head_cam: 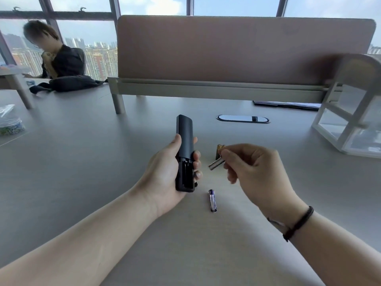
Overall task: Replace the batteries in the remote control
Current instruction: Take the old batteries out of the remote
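Left hand [165,174] grips open remote [184,141]; right hand [253,168] pinches silver battery [216,163]; no readable labels

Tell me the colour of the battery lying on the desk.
Purple and white battery, seen in the head view.

Black remote control [184,141], back up, battery bay open and empty, gripped in left hand [165,178]. Silver battery [216,163] pinched in right hand [255,172], tilted toward the bay. Purple battery [212,200] flat between the hands. Gold batteries [219,151] upright just beyond right fingertips.
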Available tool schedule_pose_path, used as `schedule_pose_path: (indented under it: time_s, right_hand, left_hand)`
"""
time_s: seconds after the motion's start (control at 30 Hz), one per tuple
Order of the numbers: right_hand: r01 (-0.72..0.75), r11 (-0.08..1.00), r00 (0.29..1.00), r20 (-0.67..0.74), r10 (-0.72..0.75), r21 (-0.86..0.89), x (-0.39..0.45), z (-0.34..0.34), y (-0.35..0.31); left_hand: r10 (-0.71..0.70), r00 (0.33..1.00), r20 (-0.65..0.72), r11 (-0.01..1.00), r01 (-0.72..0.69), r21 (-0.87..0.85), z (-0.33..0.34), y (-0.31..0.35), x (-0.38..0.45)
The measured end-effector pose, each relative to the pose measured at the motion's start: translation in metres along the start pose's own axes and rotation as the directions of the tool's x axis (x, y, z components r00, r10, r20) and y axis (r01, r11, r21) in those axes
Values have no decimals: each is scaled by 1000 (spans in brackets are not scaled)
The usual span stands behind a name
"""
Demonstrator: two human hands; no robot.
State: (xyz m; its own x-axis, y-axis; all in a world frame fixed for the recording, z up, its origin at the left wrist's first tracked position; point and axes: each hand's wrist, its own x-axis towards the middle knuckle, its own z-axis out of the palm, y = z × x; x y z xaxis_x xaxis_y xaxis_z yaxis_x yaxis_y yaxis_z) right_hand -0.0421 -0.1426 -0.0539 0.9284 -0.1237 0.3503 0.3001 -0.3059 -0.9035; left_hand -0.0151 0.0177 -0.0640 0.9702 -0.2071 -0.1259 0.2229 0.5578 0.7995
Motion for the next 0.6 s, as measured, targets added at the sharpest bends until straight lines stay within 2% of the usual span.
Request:
schedule_pose_path:
  time_s: [0.1,0.2,0.33,0.5,0.6]
  right_hand:
    - [-159,977,983,74,170,-140,6,-4,4]
    - [-208,918,937,199,286,-338,4,-4,3]
    - [-160,867,922,242,303,-472,3,-7,3]
    - [-58,850,927,288,241,-524,1,-4,7]
    - [-51,850,929,287,233,-524,1,-4,8]
  left_hand:
    - [22,1000,-22,1000,-22,9,-5,1,1]
    - [36,999,-31,999,-36,3,-8,2,3]
    - [53,998,-18,999,-53,-10,-11,3,7]
    - [63,998,-15,998,-63,29,-12,3,7]
    - [81,996,-22,995,-79,59,-11,5,8]
